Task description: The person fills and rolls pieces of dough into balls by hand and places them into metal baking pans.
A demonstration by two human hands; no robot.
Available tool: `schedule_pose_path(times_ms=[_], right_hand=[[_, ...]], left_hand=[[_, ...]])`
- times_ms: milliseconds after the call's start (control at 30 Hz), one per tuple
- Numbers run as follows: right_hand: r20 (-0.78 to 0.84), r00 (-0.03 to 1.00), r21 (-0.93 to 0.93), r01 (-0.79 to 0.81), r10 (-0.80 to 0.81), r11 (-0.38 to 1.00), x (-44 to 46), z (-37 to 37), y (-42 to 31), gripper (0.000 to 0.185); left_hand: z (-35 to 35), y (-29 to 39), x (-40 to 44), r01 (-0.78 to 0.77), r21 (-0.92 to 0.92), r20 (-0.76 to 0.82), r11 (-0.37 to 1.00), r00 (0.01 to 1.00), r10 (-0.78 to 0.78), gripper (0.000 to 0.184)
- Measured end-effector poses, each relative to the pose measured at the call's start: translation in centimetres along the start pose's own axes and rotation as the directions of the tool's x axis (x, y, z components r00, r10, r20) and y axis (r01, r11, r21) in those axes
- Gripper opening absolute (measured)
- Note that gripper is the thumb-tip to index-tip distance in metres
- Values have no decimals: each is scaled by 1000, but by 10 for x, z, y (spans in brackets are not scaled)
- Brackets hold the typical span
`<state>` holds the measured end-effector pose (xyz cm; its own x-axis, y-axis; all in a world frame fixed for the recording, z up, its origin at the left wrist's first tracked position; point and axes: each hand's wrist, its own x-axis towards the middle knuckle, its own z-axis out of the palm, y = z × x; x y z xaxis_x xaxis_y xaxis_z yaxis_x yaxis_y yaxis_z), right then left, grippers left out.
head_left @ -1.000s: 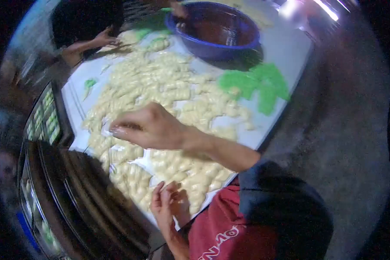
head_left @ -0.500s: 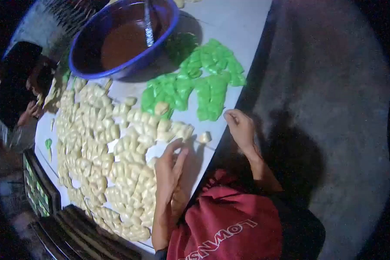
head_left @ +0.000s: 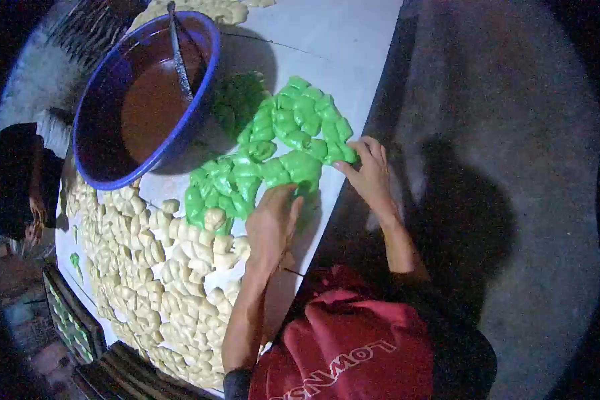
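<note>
Green dough pieces [head_left: 293,113], glossy and packed close together, lie on the white table near its right edge. At the edge of this batch, my right hand [head_left: 370,175] has thumb and fingers closed around a green dough piece [head_left: 341,153]. My left hand [head_left: 268,227] reaches to the lower green pieces with curled fingers; its fingertips are partly hidden, and what they hold cannot be made out. Many cream dough pieces [head_left: 173,267] spread over the table to the left of my left hand. One cream piece [head_left: 215,218] rests against the green ones.
A blue basin [head_left: 200,110] of brown liquid, with a metal utensil [head_left: 179,60] leaning in it, stands beyond the dough. More cream dough [head_left: 223,12] lies behind it. Another person's hand [head_left: 35,227] shows at the left. Dark trays [head_left: 73,320] sit at the lower left.
Both hands have come to the green dough: my left hand from beside the cream pieces, my right from beside the table edge. The view has shifted, so the basin appears lower and farther left.
</note>
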<state>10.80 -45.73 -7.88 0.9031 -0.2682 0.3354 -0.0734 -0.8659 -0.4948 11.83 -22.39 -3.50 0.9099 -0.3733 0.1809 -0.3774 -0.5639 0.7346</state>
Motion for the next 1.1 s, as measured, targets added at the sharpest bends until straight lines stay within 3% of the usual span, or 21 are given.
schedule_pose_path(times_ms=[133, 200, 267, 333, 400, 500, 533, 600, 633, 733, 767, 867, 900, 1000, 1100], right_hand=[[-46, 983, 162, 183, -177, 970, 3, 10, 10, 29], [160, 980, 362, -172, 120, 916, -3, -3, 6, 22], [342, 871, 536, -489, 353, 688, -8, -20, 6, 21], [258, 872, 772, -446, 416, 454, -6, -28, 2, 27], [296, 826, 712, -526, 481, 465, -5, -33, 2, 29], [452, 823, 379, -526, 344, 762, -2, -29, 9, 30], [423, 838, 387, -510, 343, 768, -4, -25, 13, 29], [365, 867, 401, -474, 338, 784, -11, -18, 20, 28], [291, 908, 334, -391, 301, 858, -8, -29, 9, 26], [213, 948, 429, -307, 234, 850, -8, -41, -2, 23], [287, 922, 365, -356, 259, 860, -5, -51, -11, 22], [305, 878, 566, -478, 368, 671, -3, -53, -15, 23], [402, 834, 668, -550, 378, 501, -4, -51, -10, 26], [409, 859, 608, -508, 308, 610, -5, -42, -1, 27], [449, 850, 610, -517, 275, 600, -1, -44, -5, 26]], left_hand=[[22, 11, 30, 12, -18, 62, 1000, 998, -11, 24], [33, 11, 44, -24, -30, 27, 999, 999, 25, 24], [38, 11, 53, -46, -38, 12, 998, 999, 47, 24], [41, 8, 60, -70, -30, 27, 997, 997, 71, 26], [48, 9, 63, -83, -1, 23, 997, 996, 83, 26], [54, 13, 67, -186, 33, 0, 982, 983, 186, 29], [57, 11, 68, -236, 49, -20, 971, 971, 237, 30], [60, 12, 71, -303, 130, 88, 944, 952, 293, 41], [61, 19, 72, -350, 161, 115, 923, 935, 334, 43], [76, 19, 78, -425, 134, 221, 895, 893, 391, 42], [79, 17, 81, -434, 95, 265, 896, 878, 398, 42], [76, 18, 86, -437, 39, 336, 899, 853, 400, 38], [75, 16, 85, -435, 29, 326, 900, 855, 403, 38], [69, 13, 83, -416, -12, 322, 909, 859, 397, 42], [68, 9, 81, -421, -20, 294, 907, 864, 408, 47]])
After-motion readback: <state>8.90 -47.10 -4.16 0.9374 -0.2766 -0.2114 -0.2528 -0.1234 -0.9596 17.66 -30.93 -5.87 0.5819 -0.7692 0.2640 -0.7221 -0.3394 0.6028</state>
